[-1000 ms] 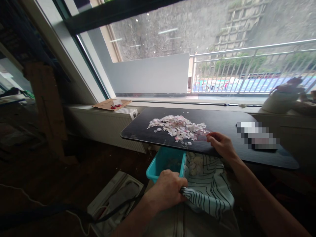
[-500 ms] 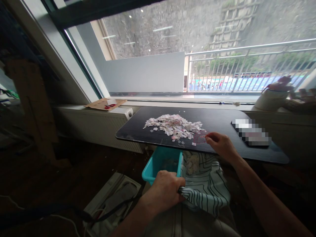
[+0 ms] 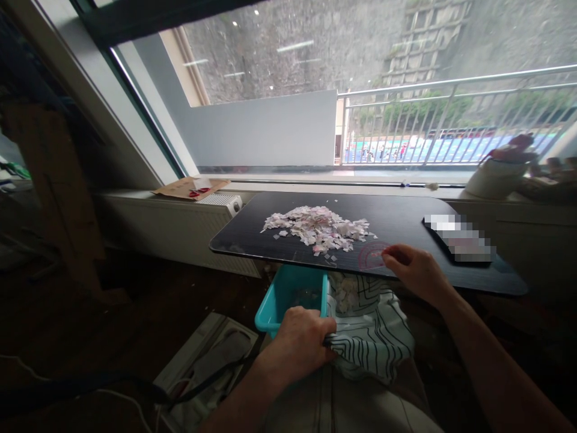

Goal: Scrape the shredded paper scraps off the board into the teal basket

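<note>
My right hand (image 3: 412, 263) pinches a clear protractor (image 3: 372, 256) with red markings, over the near edge of the black tabletop (image 3: 392, 219). A loose pile of small white and pinkish paper scraps (image 3: 318, 225) lies to the left of the protractor, apart from it. Lower down, my left hand (image 3: 304, 334) is closed on the gathered edge of a white cloth (image 3: 374, 346) with black stripes. Paper scraps (image 3: 347, 293) rest in the cloth. Beside it a teal plastic bin (image 3: 264, 322) stands partly under the tabletop; my left hand covers its near corner.
A black phone-like slab (image 3: 471, 249), its face blurred out, lies on the right of the tabletop. Red scissors (image 3: 199, 192) sit on cardboard (image 3: 180, 188) above the radiator (image 3: 180, 227). A white box with cables (image 3: 211, 352) is on the floor at left.
My right hand has drawn the protractor a little to the right, away from the paper pile. A scrap by the protractor at the table's near edge no longer shows. My left hand keeps its grip.
</note>
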Tool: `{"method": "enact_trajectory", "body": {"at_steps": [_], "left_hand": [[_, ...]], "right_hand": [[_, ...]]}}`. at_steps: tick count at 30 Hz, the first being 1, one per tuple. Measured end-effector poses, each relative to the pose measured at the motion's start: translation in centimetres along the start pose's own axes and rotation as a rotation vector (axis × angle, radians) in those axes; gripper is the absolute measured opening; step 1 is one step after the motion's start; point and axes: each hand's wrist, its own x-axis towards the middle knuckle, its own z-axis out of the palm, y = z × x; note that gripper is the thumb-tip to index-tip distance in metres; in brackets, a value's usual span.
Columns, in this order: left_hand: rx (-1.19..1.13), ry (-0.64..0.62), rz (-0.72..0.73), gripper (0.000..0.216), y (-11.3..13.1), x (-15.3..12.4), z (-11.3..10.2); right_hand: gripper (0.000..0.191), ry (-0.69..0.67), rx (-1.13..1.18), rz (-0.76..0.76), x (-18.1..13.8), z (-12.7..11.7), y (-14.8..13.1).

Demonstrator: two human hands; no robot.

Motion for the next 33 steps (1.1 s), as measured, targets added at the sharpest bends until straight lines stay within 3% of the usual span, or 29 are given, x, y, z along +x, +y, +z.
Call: {"method": "enact_trajectory", "body": {"at_steps": [6, 10, 16, 29, 33], "left_hand": [[0.012, 0.007, 0.041, 0.021, -0.3, -0.1, -0.3], [0.035, 0.013, 0.179, 0.022, 0.3, 0.9, -0.4], [0.110, -0.031, 0.328, 0.027, 1.8, 2.7, -0.9], [0.135, -0.044, 0.330, 0.028, 2.6, 3.7, -2.0], [0.133, -0.040, 0.334, 0.028, 2.4, 3.7, -1.8]], "right_hand": [[0.022, -0.039, 0.053, -0.023, 0.2, 0.9, -0.4], [0.025, -0.048, 0.094, -0.087, 1.2, 1.8, -1.4], [0.029, -0.065, -0.091, -0.178, 2.9, 2.8, -2.5], [0.027, -0.107, -0.074, -0.259, 3.1, 3.3, -3.4], [0.028, -0.191, 0.014, -0.281, 3.1, 3.6, -2.9]]}}
